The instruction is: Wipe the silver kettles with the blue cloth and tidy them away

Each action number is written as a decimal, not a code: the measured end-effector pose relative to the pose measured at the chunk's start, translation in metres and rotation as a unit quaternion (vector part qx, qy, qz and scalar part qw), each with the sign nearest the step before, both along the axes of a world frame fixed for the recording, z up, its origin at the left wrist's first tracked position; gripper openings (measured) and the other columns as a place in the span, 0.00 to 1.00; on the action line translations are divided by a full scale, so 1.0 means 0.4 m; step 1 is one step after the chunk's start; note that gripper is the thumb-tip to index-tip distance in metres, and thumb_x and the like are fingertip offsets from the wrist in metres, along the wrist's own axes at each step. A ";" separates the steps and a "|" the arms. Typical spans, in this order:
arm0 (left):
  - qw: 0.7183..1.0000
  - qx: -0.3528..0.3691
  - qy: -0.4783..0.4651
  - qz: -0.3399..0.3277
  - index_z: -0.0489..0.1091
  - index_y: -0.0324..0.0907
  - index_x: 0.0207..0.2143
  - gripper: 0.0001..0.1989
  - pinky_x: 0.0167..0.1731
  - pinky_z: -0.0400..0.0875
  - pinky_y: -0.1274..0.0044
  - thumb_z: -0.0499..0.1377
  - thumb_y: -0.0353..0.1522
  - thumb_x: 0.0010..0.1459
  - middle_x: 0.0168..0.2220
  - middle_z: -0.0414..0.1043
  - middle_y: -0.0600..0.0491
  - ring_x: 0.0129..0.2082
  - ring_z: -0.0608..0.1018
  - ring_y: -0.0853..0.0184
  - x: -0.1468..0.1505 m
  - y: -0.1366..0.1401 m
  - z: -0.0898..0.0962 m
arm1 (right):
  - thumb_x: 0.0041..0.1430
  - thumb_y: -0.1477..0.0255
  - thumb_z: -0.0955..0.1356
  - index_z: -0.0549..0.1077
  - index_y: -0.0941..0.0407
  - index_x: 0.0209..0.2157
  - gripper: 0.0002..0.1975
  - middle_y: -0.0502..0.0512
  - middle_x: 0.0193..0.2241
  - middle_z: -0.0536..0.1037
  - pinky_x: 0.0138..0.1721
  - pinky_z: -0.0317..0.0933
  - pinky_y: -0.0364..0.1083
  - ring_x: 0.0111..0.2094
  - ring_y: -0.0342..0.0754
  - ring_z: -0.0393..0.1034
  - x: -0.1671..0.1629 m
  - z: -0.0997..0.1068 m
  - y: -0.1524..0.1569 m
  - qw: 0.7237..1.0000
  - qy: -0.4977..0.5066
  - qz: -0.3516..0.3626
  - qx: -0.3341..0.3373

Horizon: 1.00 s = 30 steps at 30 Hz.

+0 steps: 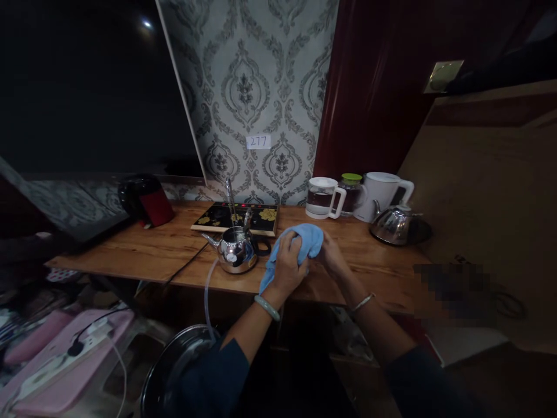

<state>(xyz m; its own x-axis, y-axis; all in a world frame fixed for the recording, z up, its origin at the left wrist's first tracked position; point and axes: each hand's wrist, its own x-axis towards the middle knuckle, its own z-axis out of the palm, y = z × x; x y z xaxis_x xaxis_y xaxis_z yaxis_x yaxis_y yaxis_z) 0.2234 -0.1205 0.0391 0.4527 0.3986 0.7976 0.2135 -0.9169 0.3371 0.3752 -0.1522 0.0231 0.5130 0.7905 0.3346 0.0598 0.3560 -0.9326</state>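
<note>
A light blue cloth (310,237) is bunched between my hands, above the front of the wooden table. My left hand (288,260) has its fingers closed on the cloth's left side. My right hand (334,255) meets the cloth from the right, its fingers mostly hidden behind it. Whether something lies inside the folds I cannot tell. Just left of the cloth stands a shiny steel kettle (235,252) with its top uncovered and its black handle (262,246) towards my left hand. Behind it is a black tea stove panel (237,217) with gold flowers and a thin metal spout (230,200).
At the back right stand a clear pitcher (319,200), a green-lidded jug (351,194), a white electric kettle (378,188) and another steel kettle (391,225). A clear hose (207,299) hangs over the table edge (165,277) towards a dark bucket (150,360). A power strip (61,366) lies left.
</note>
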 end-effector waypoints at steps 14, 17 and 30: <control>0.991 -0.056 0.061 0.108 0.75 0.43 0.45 0.14 0.46 0.73 0.62 0.55 0.26 0.59 0.44 0.77 0.46 0.45 0.76 0.57 -0.196 -0.012 -0.177 | 0.54 0.59 0.73 0.64 0.44 0.66 0.38 0.58 0.73 0.51 0.62 0.52 0.70 0.71 0.71 0.44 -0.151 -0.098 0.033 0.834 -0.469 -0.045 -0.288; 0.989 -0.084 0.065 0.103 0.75 0.43 0.38 0.11 0.41 0.73 0.67 0.53 0.27 0.62 0.36 0.76 0.47 0.39 0.77 0.59 -0.222 0.013 -0.173 | 0.56 0.62 0.71 0.72 0.47 0.59 0.28 0.59 0.70 0.57 0.59 0.55 0.68 0.68 0.72 0.48 -0.179 -0.080 0.048 0.801 -0.513 -0.034 -0.306; 0.907 -0.195 0.322 0.188 0.76 0.42 0.40 0.12 0.35 0.68 0.70 0.52 0.30 0.64 0.36 0.81 0.45 0.39 0.82 0.56 -0.163 0.040 -0.147 | 0.56 0.73 0.68 0.72 0.55 0.59 0.28 0.66 0.61 0.68 0.58 0.57 0.62 0.61 0.67 0.59 0.031 -0.124 0.039 0.786 -0.489 -0.194 -0.323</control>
<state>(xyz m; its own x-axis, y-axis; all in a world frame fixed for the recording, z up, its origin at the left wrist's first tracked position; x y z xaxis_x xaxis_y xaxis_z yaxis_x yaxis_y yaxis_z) 0.1581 -0.1045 -0.0197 0.5487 0.8160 0.1817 0.7539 -0.5769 0.3143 0.3877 -0.1365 -0.0265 0.5043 0.8051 0.3123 0.8488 -0.3956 -0.3508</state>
